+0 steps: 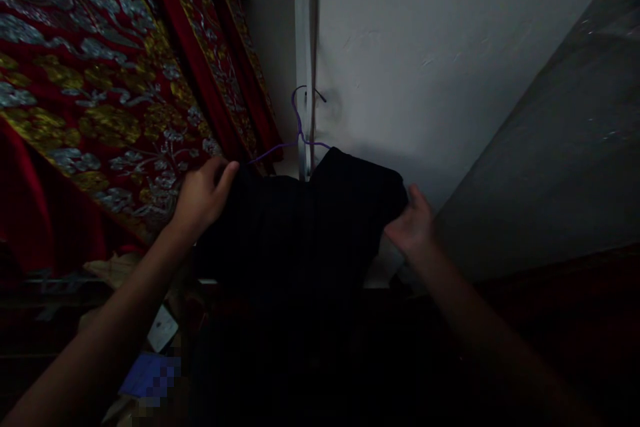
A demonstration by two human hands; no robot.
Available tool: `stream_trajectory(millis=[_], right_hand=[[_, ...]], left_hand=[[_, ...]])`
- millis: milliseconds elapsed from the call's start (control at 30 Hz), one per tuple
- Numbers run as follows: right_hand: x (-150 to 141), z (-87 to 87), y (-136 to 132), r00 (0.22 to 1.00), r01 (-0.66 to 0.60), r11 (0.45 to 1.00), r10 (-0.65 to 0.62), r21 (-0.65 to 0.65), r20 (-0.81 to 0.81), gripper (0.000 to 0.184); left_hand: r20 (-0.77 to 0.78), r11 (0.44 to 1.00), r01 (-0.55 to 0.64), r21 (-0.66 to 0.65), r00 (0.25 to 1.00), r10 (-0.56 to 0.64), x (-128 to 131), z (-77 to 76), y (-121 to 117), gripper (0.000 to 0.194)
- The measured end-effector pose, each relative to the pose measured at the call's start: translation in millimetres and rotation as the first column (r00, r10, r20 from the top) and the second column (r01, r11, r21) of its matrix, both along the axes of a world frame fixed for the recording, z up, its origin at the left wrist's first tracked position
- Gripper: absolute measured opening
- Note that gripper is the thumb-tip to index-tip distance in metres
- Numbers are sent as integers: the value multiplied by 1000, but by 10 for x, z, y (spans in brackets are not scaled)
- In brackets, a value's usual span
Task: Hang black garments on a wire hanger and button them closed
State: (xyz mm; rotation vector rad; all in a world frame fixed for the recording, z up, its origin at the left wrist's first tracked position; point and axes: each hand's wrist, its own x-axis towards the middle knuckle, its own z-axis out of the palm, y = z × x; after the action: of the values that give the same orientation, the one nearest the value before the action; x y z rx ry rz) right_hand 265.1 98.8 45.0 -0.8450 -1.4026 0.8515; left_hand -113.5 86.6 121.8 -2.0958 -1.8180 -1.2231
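Observation:
A dark, nearly black garment [305,233] hangs from a thin purple hanger [275,149], whose hook loops over at the edge of a pale upright strip. My left hand [203,193] is closed on the garment's left shoulder, thumb on top. At the other side my right hand [413,223] grips the edge of its right shoulder or sleeve, with its fingers partly hidden behind the cloth. The garment's lower part fades into shadow, so its full shape cannot be made out.
Red cloth [125,93] with gold and silver embroidery hangs at the left. A pale upright strip [303,27] borders a light flat panel [425,47]. Low at the left are a small white object [163,329] and a blue item [145,373], partly pixelated.

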Motion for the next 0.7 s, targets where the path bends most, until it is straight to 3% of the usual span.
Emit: stream_trajectory(millis=[67,167,267,333,367,400,433,467,500,533,600,633,700], right_hand=[[99,102,16,992,20,999,-23,-25,-126,52],[83,476,3,986,35,999,-38,-18,-162,42],[-191,851,-164,983,0,1000,-1,-1,-183,45],[-418,958,-396,964,-115,993,110,-7,-241,45],[-514,957,-531,948,-234,972,228,-2,-223,48],[-589,923,-662,901,-417,909,413,-6,-131,57],[-645,862,-774,812,-584,812,584,1,14,63],[-684,783,-856,716,-687,727,678,-6,165,64],[-713,690,-901,646,-731,682,697,-12,311,60],[-739,588,-907,633,-714,700,642,6,432,50],[-803,372,-818,720,-541,834,392,109,573,32],[-846,263,-741,756,-431,885,247,177,607,37],[-953,56,-574,759,-284,912,24,297,651,66]], left_hand=[[-84,1000,-12,7,996,13,59,-48,-48,43],[-116,999,-42,28,992,45,122,-27,0,45],[-37,995,-46,89,998,49,142,33,127,46],[44,992,-17,125,999,11,128,32,197,43],[92,991,8,132,996,-20,115,10,217,41],[142,990,37,133,988,-56,104,-24,223,40],[199,989,68,132,976,-94,100,-69,215,41],[258,986,103,133,957,-134,107,-119,191,45],[316,981,138,135,933,-175,132,-169,151,49],[371,975,173,138,904,-213,177,-214,97,52],[491,959,244,146,824,-284,337,-267,-44,57],[539,950,278,142,784,-310,446,-272,-123,59],[624,925,361,118,697,-352,694,-244,-276,62]])
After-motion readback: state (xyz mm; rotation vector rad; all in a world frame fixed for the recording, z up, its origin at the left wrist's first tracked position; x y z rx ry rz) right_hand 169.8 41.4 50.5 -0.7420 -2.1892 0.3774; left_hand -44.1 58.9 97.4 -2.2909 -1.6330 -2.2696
